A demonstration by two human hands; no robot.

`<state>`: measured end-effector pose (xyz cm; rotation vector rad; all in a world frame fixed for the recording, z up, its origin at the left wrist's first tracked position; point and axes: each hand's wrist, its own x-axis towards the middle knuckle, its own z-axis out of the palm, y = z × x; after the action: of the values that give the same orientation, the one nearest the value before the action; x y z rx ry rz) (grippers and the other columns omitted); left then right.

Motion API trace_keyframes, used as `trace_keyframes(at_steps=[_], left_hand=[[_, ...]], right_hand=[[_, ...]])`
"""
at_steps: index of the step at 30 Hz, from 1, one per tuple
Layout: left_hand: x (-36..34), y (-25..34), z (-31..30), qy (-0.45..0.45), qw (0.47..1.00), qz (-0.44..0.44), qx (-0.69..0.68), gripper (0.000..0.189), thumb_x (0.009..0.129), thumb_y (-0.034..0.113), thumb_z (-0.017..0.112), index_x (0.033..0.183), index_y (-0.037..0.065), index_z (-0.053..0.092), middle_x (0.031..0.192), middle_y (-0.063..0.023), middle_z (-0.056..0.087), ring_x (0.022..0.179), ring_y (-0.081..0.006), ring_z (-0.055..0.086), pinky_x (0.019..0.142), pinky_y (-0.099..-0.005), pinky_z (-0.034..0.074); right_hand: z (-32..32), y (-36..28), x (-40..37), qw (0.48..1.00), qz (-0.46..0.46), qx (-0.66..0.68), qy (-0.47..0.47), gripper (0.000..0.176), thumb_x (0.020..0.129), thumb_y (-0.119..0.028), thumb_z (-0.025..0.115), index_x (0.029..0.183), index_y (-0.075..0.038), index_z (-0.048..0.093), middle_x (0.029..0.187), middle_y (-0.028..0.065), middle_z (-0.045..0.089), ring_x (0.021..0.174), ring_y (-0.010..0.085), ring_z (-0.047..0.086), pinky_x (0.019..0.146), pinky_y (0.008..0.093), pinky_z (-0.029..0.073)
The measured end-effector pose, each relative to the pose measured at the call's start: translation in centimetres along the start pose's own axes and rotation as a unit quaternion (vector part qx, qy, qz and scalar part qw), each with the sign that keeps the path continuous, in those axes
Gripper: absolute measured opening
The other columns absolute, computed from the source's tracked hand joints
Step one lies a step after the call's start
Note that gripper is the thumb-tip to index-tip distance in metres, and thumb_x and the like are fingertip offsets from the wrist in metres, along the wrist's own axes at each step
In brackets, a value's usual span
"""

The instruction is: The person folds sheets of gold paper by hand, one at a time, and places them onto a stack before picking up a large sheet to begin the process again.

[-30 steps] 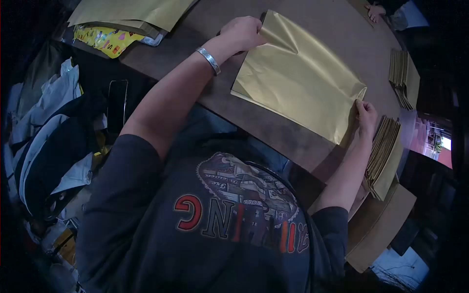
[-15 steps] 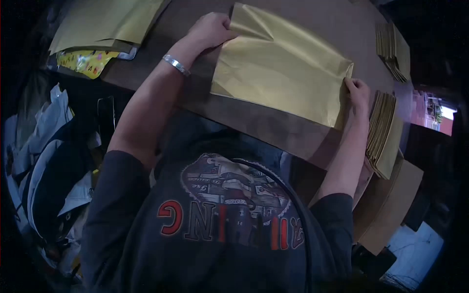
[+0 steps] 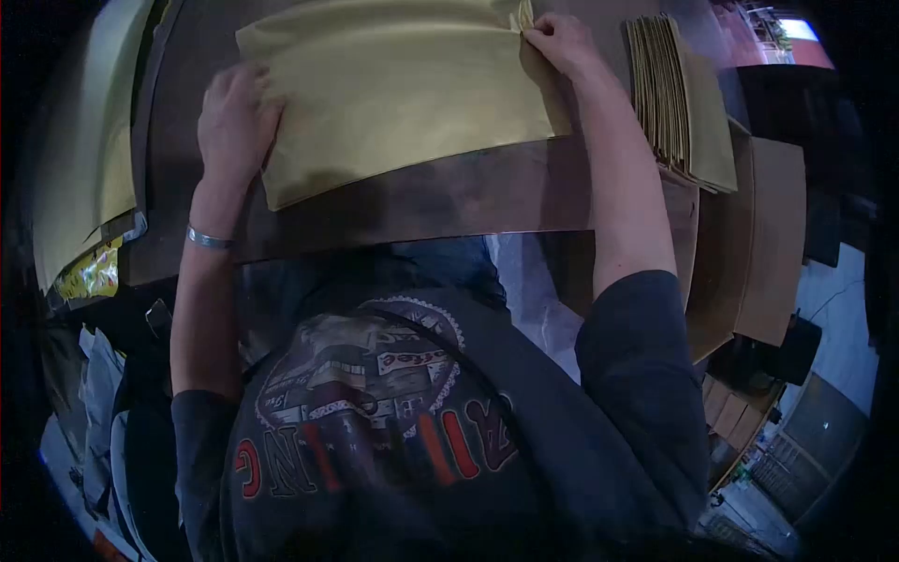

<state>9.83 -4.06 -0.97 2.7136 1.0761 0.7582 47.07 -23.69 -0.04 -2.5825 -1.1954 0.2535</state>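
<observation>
A large, flat gold paper bag [image 3: 403, 94] lies over the brown table, its lower edge slightly curved and its upper edge cut off by the frame. On its left edge is my left hand [image 3: 234, 122], a little smeared by motion, with the fingers closed on the paper near a small crease. At the upper right corner, my right hand [image 3: 565, 45] pinches a folded bit of the bag between thumb and fingers. A silvery bracelet [image 3: 208, 238] circles my left wrist.
To the right stands a stack of folded gold bags [image 3: 660, 94], beside an open cardboard box [image 3: 773, 244]. More gold sheets [image 3: 89, 131] lie at the far left, over yellow printed packaging [image 3: 91, 274]. The table's front edge [image 3: 421, 239] runs before my body.
My view has turned to the right, so the table and stacks appear shifted left. The bag lies more level across the view, with both hands still at its sides.
</observation>
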Motion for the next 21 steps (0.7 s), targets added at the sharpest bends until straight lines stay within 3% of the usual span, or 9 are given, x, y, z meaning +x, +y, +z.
trace_keyframes(at_steps=[2, 5, 13, 15, 16, 17, 21], left_hand=[[-1.6, 1.6, 0.3, -0.097, 0.983, 0.131, -0.086, 0.029, 0.081, 0.021, 0.071, 0.107, 0.009, 0.065, 0.114, -0.0113, 0.061, 0.103, -0.0293, 0.059, 0.085, -0.0410, 0.050], [-3.5, 4.7, 0.3, -0.124, 0.967, 0.187, -0.121, 0.026, 0.079, 0.017, 0.072, 0.103, 0.009, 0.066, 0.115, -0.0115, 0.060, 0.103, -0.0305, 0.057, 0.088, -0.0409, 0.048], [-4.6, 6.1, -0.3, -0.152, 0.958, 0.188, -0.152, 0.033, 0.074, 0.015, 0.076, 0.105, 0.009, 0.066, 0.113, -0.0115, 0.059, 0.106, -0.0327, 0.055, 0.090, -0.0420, 0.044], [-4.8, 6.2, -0.2, -0.160, 0.956, 0.186, -0.160, 0.033, 0.074, 0.015, 0.076, 0.105, 0.009, 0.065, 0.113, -0.0119, 0.059, 0.106, -0.0328, 0.055, 0.090, -0.0422, 0.044], [-4.8, 6.1, 0.0, -0.145, 0.957, 0.189, -0.165, 0.033, 0.074, 0.015, 0.076, 0.104, 0.008, 0.066, 0.113, -0.0122, 0.059, 0.106, -0.0332, 0.055, 0.091, -0.0426, 0.044], [-4.8, 6.1, 0.0, -0.130, 0.958, 0.192, -0.170, 0.033, 0.074, 0.015, 0.076, 0.104, 0.008, 0.066, 0.113, -0.0126, 0.059, 0.106, -0.0336, 0.055, 0.091, -0.0430, 0.044], [-4.7, 5.9, 0.4, -0.129, 0.957, 0.210, -0.151, 0.031, 0.074, 0.016, 0.076, 0.102, 0.006, 0.066, 0.114, -0.0129, 0.059, 0.105, -0.0336, 0.055, 0.091, -0.0429, 0.044]], right_hand=[[-0.3, -1.4, -1.3, 0.999, 0.029, 0.001, -0.031, 0.037, 0.085, -0.035, 0.066, 0.107, -0.005, 0.069, 0.101, 0.0151, 0.070, 0.098, 0.0297, 0.065, 0.088, 0.0392, 0.051], [-0.3, -2.2, -2.5, 1.000, 0.004, 0.021, 0.022, 0.038, 0.086, -0.035, 0.064, 0.108, -0.005, 0.068, 0.106, 0.0163, 0.068, 0.102, 0.0314, 0.063, 0.090, 0.0408, 0.050], [0.6, -4.9, -5.4, 0.978, -0.068, 0.038, 0.196, 0.039, 0.088, -0.034, 0.060, 0.113, -0.005, 0.065, 0.118, 0.0196, 0.063, 0.115, 0.0360, 0.056, 0.097, 0.0453, 0.046], [1.9, -9.5, -8.2, 0.974, -0.123, 0.109, 0.158, 0.041, 0.085, -0.033, 0.062, 0.113, -0.003, 0.064, 0.123, 0.0191, 0.058, 0.118, 0.0357, 0.051, 0.102, 0.0447, 0.041], [4.0, -11.3, -9.6, 0.951, -0.177, 0.177, 0.179, 0.037, 0.084, -0.030, 0.062, 0.109, -0.003, 0.064, 0.120, 0.0206, 0.058, 0.117, 0.0370, 0.051, 0.104, 0.0453, 0.039], [5.3, -12.8, -10.7, 0.937, -0.238, 0.133, 0.218, 0.033, 0.083, -0.026, 0.062, 0.105, -0.003, 0.064, 0.119, 0.0215, 0.057, 0.117, 0.0389, 0.050, 0.103, 0.0465, 0.039], [8.3, -15.6, -13.7, 0.946, -0.219, 0.161, 0.178, 0.030, 0.081, -0.024, 0.065, 0.101, -0.002, 0.064, 0.123, 0.0226, 0.052, 0.121, 0.0424, 0.045, 0.100, 0.0569, 0.036]])
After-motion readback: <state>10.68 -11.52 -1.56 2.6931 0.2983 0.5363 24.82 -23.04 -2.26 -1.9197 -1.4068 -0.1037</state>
